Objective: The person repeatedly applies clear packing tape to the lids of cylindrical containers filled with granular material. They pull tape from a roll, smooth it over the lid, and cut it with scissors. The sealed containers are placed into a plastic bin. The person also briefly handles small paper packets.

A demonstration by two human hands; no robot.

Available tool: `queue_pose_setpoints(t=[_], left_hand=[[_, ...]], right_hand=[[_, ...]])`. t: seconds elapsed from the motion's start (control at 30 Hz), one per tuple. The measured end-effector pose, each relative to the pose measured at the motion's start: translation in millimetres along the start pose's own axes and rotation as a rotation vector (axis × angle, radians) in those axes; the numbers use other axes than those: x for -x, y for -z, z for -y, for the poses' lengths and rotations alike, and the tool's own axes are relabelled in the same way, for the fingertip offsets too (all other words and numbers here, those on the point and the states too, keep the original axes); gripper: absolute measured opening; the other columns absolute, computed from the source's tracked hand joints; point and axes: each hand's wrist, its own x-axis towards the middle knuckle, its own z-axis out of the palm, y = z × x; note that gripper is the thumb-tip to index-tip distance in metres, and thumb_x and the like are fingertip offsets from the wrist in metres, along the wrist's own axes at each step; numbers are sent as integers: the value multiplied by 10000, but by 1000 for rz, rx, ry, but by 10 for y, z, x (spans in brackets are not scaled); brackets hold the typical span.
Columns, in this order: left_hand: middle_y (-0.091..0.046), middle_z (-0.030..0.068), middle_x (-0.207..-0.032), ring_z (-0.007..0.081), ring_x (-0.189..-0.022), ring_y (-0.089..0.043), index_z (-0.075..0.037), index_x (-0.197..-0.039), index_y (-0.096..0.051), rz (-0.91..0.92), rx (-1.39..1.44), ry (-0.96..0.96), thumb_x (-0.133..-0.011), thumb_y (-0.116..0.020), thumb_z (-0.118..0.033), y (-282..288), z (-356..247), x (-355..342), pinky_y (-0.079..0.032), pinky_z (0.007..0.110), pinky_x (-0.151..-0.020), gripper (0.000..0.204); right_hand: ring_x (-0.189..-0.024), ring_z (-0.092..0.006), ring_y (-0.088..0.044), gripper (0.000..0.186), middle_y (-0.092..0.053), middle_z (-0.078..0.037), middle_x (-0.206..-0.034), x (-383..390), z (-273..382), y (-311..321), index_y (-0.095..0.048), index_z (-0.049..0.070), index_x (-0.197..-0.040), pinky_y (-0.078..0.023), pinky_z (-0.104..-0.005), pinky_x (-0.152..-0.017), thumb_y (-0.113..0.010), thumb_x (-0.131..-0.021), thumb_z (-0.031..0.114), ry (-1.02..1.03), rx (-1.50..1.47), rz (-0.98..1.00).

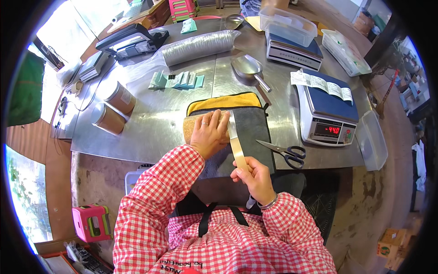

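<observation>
A clear jar with brown, grainy contents (pixel 188 129) lies on its side on a grey and yellow cloth (pixel 253 125). My left hand (pixel 210 132) is wrapped over its top and steadies it. From the jar's right end a tan strip of tape (pixel 237 150) runs down toward me. Its lower end is pinched between the thumb and fingers of my right hand (pixel 256 180). Black-handled scissors (pixel 294 157) lie at the cloth's right edge, blades pointing left.
Two similar jars (pixel 108 119) stand on the metal table (pixel 150 118) at left. Behind the cloth are teal-backed paper slips (pixel 182 81), a metal scoop (pixel 246 66) and a plastic-film roll (pixel 200 48). At right, a digital scale (pixel 329 112) carries a paper label strip (pixel 324 85).
</observation>
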Motion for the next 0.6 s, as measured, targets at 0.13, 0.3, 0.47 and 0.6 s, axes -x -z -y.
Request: queue_pose_setpoints(t=[0.13,0.3,0.47,0.6], left_hand=[[-535,117,-1150,326,-1074,-530,-98,-1335,-387,149,81,41,-560,-814,-394,43,120,-222,-414,441,-896,933],[-585,148,-1105,358,-1044,-564,-85,-1283,-431,313,196,78,-550,-811,-466,-10,410,-471,-446,478,-863,909],[-609,193,-1139,381,-1092,-566,-66,-1239,-518,596,391,158,-582,-777,-541,46,638,-763,-452,449,-932,851],[-583,208,-1092,388,-1013,-564,-51,-1238,-540,444,639,113,-559,-832,-442,-243,979,-850,-451,428,-929,837]], right_hand=[[-710,-105,-616,230,-669,-89,-821,-142,-45,-18,-574,-62,-1056,-496,-234,-664,-573,-911,117,19,79,-23],[-686,-96,-606,234,-669,-81,-819,-316,-42,-26,-588,-54,-1058,-453,-210,-618,-550,-929,137,-33,166,-64],[-683,-115,-616,234,-669,-95,-816,-445,-183,28,-593,-54,-1041,-477,-229,-630,-546,-935,149,-99,188,-109],[-652,-97,-630,219,-682,-85,-777,-610,-291,38,-611,-44,-965,-488,-222,-590,-588,-931,172,-122,151,-158]])
